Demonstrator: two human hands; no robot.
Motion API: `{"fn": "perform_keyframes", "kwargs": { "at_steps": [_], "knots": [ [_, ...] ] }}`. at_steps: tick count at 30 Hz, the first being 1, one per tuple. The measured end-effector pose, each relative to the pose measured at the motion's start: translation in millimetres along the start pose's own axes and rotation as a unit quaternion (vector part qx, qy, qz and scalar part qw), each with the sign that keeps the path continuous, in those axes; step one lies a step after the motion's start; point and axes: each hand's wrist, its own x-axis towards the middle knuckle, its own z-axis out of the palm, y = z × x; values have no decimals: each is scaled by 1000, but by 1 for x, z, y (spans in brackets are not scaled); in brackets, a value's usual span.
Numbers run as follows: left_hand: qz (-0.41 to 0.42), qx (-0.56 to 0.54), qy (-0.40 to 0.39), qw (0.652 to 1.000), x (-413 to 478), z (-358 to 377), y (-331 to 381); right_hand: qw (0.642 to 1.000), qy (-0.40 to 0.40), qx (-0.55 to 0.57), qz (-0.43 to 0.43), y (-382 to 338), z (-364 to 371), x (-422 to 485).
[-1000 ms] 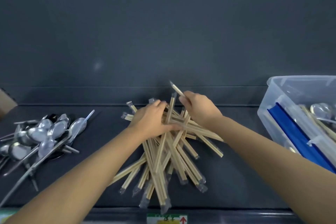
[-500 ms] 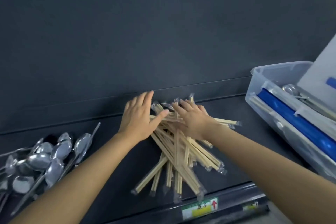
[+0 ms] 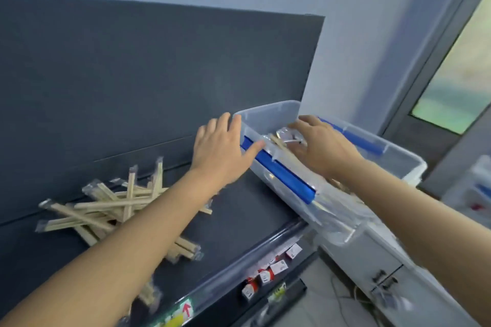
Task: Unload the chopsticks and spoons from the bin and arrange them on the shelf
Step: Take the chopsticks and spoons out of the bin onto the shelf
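Observation:
A clear plastic bin [image 3: 268, 114] with blue handles stands at the right end of the dark shelf [image 3: 239, 220]. Wrapped chopsticks and a metal spoon [image 3: 285, 138] lie inside it. My right hand [image 3: 318, 146] reaches into the bin with fingers spread over the spoon and chopsticks, holding nothing that I can see. My left hand [image 3: 220, 146] hovers open at the bin's left wall, thumb near the blue handle. A loose heap of wrapped wooden chopsticks [image 3: 117, 204] lies on the shelf to the left, partly hidden by my left forearm.
The dark back panel [image 3: 132, 87] rises behind the shelf. Small red and white boxes [image 3: 271, 271] sit on a lower shelf below the front edge. A white cabinet [image 3: 377, 268] stands under the bin's right end, and a door with a window [image 3: 457, 82] is at far right.
Both hands left the chopstick heap and moved right to the bin. My view swung right, so the spoon pile on the left is out of sight.

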Motion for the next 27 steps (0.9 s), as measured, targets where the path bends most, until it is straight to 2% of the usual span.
{"fn": "perform_keyframes", "kwargs": {
  "at_steps": [3,7,11,15,19,22,24,27],
  "knots": [
    [12,-3,-2,1000,17,10,70,1000,-8,16,21,69,-12,-15],
    [13,-2,-77,997,43,35,153,997,-30,69,37,141,-15,-29],
    [-4,21,-158,987,68,59,194,990,-102,88,30,183,-7,-16],
    [-54,101,-328,938,101,74,204,980,-192,58,-8,210,13,20],
    [-57,105,-408,905,134,96,195,959,-280,25,-48,222,44,59],
    [-63,98,-491,863,145,116,183,933,-352,-14,-71,225,72,86],
    [-79,77,-521,846,144,124,177,915,-390,-30,-94,226,93,102],
    [-76,55,-509,856,144,126,168,888,-448,3,-99,225,110,125]
  ]
}}
